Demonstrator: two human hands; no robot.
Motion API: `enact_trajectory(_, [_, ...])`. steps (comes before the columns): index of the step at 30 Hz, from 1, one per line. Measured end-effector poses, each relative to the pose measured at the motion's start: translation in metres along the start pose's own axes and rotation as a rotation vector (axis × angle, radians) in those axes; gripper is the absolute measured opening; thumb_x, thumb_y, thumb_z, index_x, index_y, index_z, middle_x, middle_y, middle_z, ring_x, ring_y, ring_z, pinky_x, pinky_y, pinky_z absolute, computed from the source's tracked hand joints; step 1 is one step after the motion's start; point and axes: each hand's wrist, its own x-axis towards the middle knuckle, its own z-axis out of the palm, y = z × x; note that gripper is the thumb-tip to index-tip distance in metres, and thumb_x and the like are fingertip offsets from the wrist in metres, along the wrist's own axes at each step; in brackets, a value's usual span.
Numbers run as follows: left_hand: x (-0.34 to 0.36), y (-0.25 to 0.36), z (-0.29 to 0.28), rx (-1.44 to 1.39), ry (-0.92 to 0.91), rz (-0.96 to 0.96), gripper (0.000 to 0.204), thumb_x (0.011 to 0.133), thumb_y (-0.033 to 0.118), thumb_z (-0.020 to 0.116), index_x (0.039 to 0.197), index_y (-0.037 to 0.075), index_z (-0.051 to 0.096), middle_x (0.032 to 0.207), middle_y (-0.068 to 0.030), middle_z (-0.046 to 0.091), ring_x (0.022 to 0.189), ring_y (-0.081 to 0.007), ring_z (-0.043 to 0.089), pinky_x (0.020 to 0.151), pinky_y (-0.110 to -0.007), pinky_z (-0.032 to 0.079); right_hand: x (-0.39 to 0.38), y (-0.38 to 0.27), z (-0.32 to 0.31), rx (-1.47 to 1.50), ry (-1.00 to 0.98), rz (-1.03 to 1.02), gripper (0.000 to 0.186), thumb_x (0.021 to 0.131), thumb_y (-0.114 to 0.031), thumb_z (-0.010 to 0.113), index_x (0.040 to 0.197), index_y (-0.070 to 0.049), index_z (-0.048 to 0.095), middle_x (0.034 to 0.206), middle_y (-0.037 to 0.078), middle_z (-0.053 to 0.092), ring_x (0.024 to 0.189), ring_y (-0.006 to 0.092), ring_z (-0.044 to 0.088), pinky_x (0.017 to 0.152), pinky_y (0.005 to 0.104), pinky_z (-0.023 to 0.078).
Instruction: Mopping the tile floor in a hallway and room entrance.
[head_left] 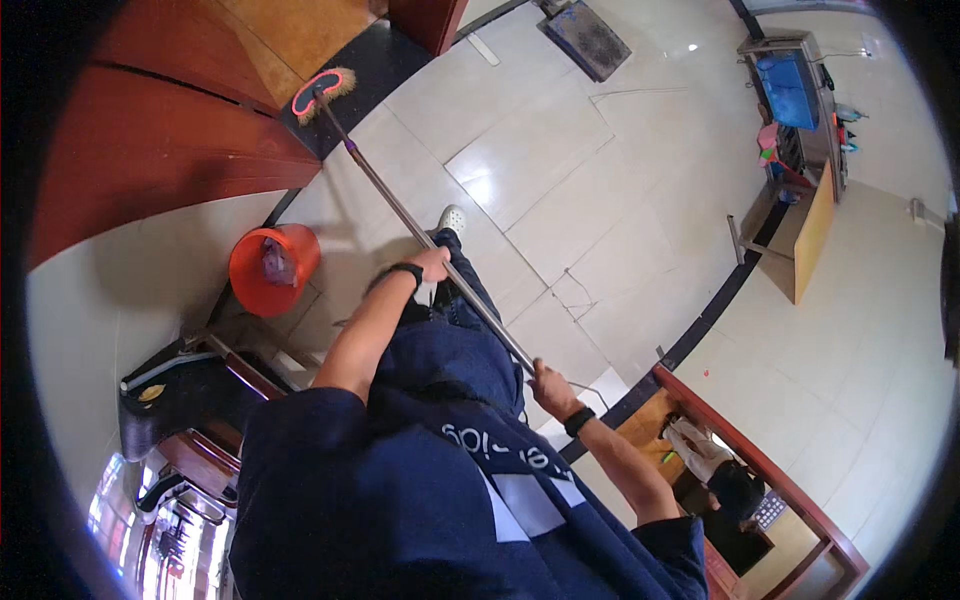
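A long-handled mop (388, 195) slants across the view, its grey metal pole running from my right hand up to the far left. Its head (322, 95), with a pink rim, a dark centre and a beige fringe, is at the dark strip of the doorway. My left hand (432, 263) is closed around the middle of the pole, in front of my legs. Farther down, near the pole's lower end, my right hand (552, 388) grips it too. Both wrists carry black bands. One foot in a white clog (452, 218) shows beside the pole.
To the left stands an orange-red bucket (248, 272) with a purplish bag inside, near a reddish wooden door (190, 150). A black chair (185, 400) is at lower left. A dark floor plate (585, 40), blue basin (785, 90) and yellow board (813, 235) lie beyond. Another person (735, 490) is at lower right.
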Motion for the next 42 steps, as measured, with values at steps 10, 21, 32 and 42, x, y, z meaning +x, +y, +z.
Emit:
enact_trajectory(10, [0.047, -0.012, -0.099, -0.163, 0.301, -0.053, 0.039, 0.066, 0.010, 0.061, 0.104, 0.006, 0.057, 0.104, -0.0206, 0.059, 0.101, -0.0341, 0.056, 0.085, -0.039, 0.045, 0.108, -0.054, -0.088, 0.082, -0.170, -0.083, 0.027, 0.085, -0.013, 0.047, 0.098, 0.006, 0.032, 0.073, 0.031, 0.056, 0.072, 0.0470, 0.056, 0.061, 0.0505, 0.044])
enact_trajectory(21, [0.072, -0.066, -0.271, -0.695, 0.313, 0.119, 0.033, 0.071, 0.002, 0.049, 0.101, 0.006, 0.062, 0.071, -0.0046, 0.058, 0.059, -0.0123, 0.052, 0.054, -0.027, 0.045, 0.234, -0.171, -0.170, 0.047, 0.037, -0.047, 0.025, 0.085, -0.015, 0.047, 0.103, 0.000, 0.037, 0.076, 0.030, 0.057, 0.066, 0.0474, 0.055, 0.056, 0.0546, 0.044])
enact_trajectory(32, [0.076, -0.048, -0.201, -0.029, 0.074, 0.032, 0.055, 0.071, 0.016, 0.055, 0.125, 0.017, 0.044, 0.105, -0.0193, 0.060, 0.098, -0.0341, 0.058, 0.082, -0.042, 0.046, 0.107, -0.108, -0.157, -0.074, -0.179, 0.458, 0.027, 0.078, -0.019, 0.053, 0.101, -0.006, 0.047, 0.073, 0.025, 0.060, 0.072, 0.0429, 0.059, 0.062, 0.0511, 0.046])
enact_trajectory(42, [0.083, -0.096, -0.305, 0.386, 0.056, -0.285, 0.035, 0.072, 0.024, 0.063, 0.106, 0.014, 0.061, 0.105, -0.0094, 0.063, 0.094, -0.0270, 0.062, 0.073, -0.043, 0.051, 0.155, -0.196, -0.126, 0.191, -0.105, 0.474, 0.018, 0.075, -0.016, 0.054, 0.090, -0.007, 0.054, 0.076, 0.026, 0.059, 0.078, 0.0439, 0.057, 0.066, 0.0506, 0.046])
